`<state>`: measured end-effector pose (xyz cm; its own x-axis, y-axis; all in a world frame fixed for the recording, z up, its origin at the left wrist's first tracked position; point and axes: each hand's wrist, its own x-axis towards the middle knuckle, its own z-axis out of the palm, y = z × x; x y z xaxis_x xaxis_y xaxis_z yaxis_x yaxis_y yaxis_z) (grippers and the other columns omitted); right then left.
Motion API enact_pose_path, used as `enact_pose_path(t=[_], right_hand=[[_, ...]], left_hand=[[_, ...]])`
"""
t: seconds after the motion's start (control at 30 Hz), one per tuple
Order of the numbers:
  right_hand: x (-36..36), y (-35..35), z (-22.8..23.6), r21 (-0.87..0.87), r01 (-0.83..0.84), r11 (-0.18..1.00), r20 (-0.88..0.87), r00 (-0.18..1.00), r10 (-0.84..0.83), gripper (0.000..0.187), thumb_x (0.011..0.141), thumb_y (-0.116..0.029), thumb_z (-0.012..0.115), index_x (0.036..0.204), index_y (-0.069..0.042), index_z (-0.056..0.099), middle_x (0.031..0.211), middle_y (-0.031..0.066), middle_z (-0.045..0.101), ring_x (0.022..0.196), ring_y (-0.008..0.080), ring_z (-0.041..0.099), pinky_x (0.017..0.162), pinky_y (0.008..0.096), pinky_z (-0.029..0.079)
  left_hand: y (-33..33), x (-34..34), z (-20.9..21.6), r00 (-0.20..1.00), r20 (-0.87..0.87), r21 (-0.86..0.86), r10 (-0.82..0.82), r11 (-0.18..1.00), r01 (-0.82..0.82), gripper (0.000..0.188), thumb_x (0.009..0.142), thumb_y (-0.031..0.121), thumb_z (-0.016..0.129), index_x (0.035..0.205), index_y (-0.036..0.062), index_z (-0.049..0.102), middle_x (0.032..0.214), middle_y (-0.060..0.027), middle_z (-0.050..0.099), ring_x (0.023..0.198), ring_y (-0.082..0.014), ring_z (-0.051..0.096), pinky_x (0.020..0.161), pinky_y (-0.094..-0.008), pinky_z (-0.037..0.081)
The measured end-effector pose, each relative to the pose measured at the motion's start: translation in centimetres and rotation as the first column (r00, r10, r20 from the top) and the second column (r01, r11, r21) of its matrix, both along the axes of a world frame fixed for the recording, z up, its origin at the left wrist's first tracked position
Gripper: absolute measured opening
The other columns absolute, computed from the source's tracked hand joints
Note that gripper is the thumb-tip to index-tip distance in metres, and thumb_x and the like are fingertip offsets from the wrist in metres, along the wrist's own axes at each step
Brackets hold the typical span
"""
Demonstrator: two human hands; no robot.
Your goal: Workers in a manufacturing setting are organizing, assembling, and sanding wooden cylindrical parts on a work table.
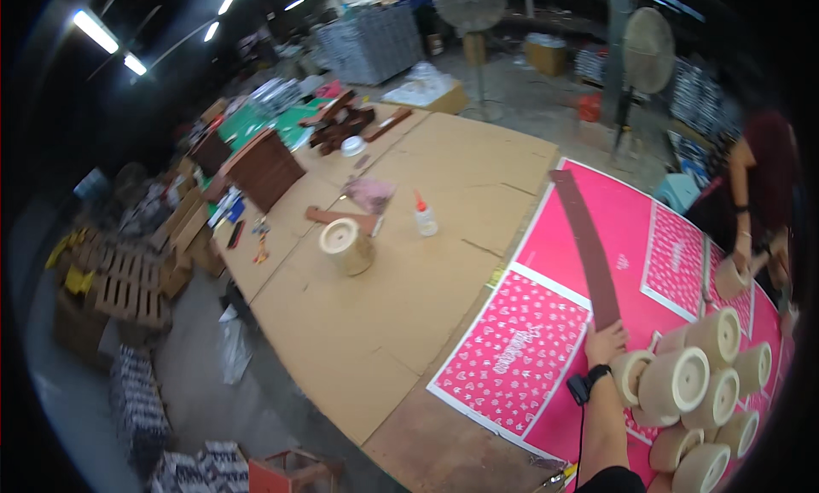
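Observation:
My left hand, with a dark watch on its wrist, is at the near end of a long brown strip. Its fingers are closed on that end, partly hidden by the hand itself. The strip stretches away over bright pink printed sheets and curves slightly. Right beside the hand, several pale cylinders with round recessed ends are piled up. My right hand does not show.
Cardboard covers the table, with one cylinder, a red-tipped bottle and a brown piece on it. Brown panels are stacked at far left. At right, a co-worker's hand touches another cylinder.

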<state>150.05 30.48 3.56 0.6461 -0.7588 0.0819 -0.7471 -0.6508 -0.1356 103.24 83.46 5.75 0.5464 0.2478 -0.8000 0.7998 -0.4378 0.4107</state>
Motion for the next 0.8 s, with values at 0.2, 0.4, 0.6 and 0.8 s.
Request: enact_pose_path(t=[0.2,0.4,0.6,0.8], right_hand=[[-1.4,-0.6,-0.2,-0.053,-0.147,0.988,-0.069,0.987,0.143,0.073,0.085,-0.047,0.058,0.139,-0.006,0.029,0.137,0.0222,0.036,0.129,0.0392,0.033,0.095,0.0581,0.037],[-3.9,-0.4,-0.5,-0.062,-0.348,0.935,0.0,0.937,0.349,0.069,0.085,-0.033,0.063,0.138,-0.004,0.03,0.133,0.0223,0.043,0.123,0.0365,0.042,0.093,0.0493,0.043],[-6.5,0.8,3.1,0.156,-0.548,0.822,-0.04,0.828,0.56,0.083,0.077,-0.031,0.072,0.14,-0.002,0.027,0.132,0.027,0.043,0.123,0.0394,0.042,0.097,0.0422,0.042],[-9.5,1.5,3.0,0.217,-0.755,0.618,0.003,0.634,0.774,0.085,0.074,-0.023,0.074,0.14,0.0,0.025,0.133,0.0293,0.04,0.124,0.0405,0.041,0.101,0.0413,0.038]], left_hand=[[-2.1,-4.8,1.2,0.993,-0.044,-0.048,0.106,0.993,-0.109,0.035,0.092,0.034,0.049,0.101,0.002,0.061,0.08,-0.0157,0.061,0.072,-0.025,0.058,0.066,-0.0356,0.047],[-5.2,-8.9,1.9,0.977,-0.067,-0.081,0.202,0.975,-0.207,0.037,0.094,0.035,0.047,0.099,0.0016,0.062,0.074,-0.015,0.062,0.065,-0.0233,0.059,0.061,-0.0349,0.047],[-6.9,-11.8,1.7,0.964,-0.11,-0.119,0.244,0.959,-0.257,0.039,0.096,0.036,0.044,0.097,0.0011,0.062,0.068,-0.0143,0.062,0.059,-0.0217,0.059,0.056,-0.0342,0.048],[-6.9,-12.9,-0.1,0.959,-0.235,-0.115,0.158,0.975,-0.189,0.037,0.097,0.033,0.043,0.093,0.0023,0.063,0.062,-0.0107,0.061,0.05,-0.0193,0.056,0.049,-0.0317,0.045]])
